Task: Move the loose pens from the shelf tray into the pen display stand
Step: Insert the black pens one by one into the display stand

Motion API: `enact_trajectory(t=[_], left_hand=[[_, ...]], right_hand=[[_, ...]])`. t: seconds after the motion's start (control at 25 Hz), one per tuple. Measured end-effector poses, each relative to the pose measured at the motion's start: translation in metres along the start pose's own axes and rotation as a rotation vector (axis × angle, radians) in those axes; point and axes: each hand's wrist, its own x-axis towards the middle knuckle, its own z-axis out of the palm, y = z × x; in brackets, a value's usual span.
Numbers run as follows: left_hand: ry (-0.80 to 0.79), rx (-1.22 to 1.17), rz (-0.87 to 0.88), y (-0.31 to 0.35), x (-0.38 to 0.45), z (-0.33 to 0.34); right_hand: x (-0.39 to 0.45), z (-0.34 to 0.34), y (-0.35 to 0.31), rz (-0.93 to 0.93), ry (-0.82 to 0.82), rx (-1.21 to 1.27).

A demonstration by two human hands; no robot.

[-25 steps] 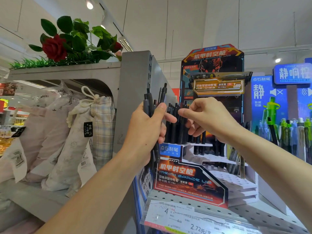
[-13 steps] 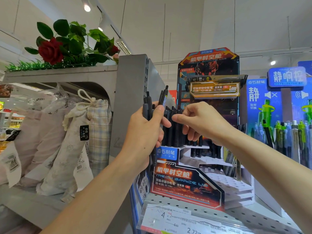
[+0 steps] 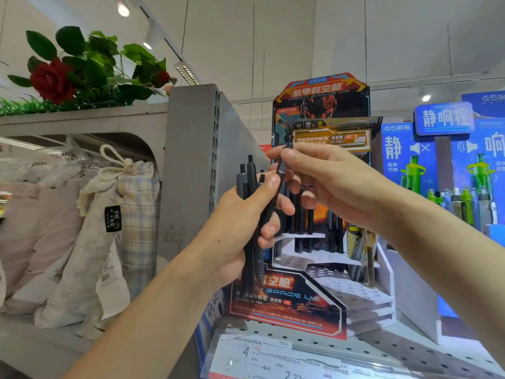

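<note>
Your left grip [image 3: 240, 228] is curled round a bundle of slim black click pens [image 3: 250, 187], held upright in front of the stand with their push-buttons poking above your fist. Your right grip [image 3: 328, 181] pinches one more black pen with a white label on its barrel [image 3: 280, 173] between thumb and forefinger, tilted, its lower end running down against the left fingers. Just behind both hands rises the stepped white pen display stand with the red-and-black printed front [image 3: 314, 269], several dark pens already standing in its upper tiers. It sits on a white perforated metal shelf [image 3: 410, 348] with a price label strip [image 3: 273, 359] along its edge. To the left hang pale drawstring cloth bags [image 3: 109, 214], beneath a red artificial rose [image 3: 52, 80].
</note>
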Motion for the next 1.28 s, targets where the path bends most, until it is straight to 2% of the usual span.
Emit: enact_trajectory(t=[0.12,0.32,0.48,0.68,1.0,1.28], left_hand=[[-0.015,0.026,0.003,-0.001,0.002,0.01],[0.172,0.178,0.044,-0.006,0.005,0.015],[0.214,0.22,0.057,-0.008,0.007,0.016],[0.175,0.208,0.133,-0.012,0.013,0.023],[0.153,0.233,0.171,-0.019,0.021,0.031],[0.183,0.194,0.137,-0.028,0.03,0.032]], right_hand=[[0.0,-0.009,0.001,0.007,0.054,0.02],[0.005,-0.038,0.002,-0.062,0.35,0.188],[0.008,-0.051,0.019,-0.031,0.492,0.007],[0.014,-0.047,0.048,0.079,0.457,-0.369],[0.029,-0.045,0.067,0.178,0.441,-0.633],[0.032,-0.044,0.073,0.181,0.413,-0.705]])
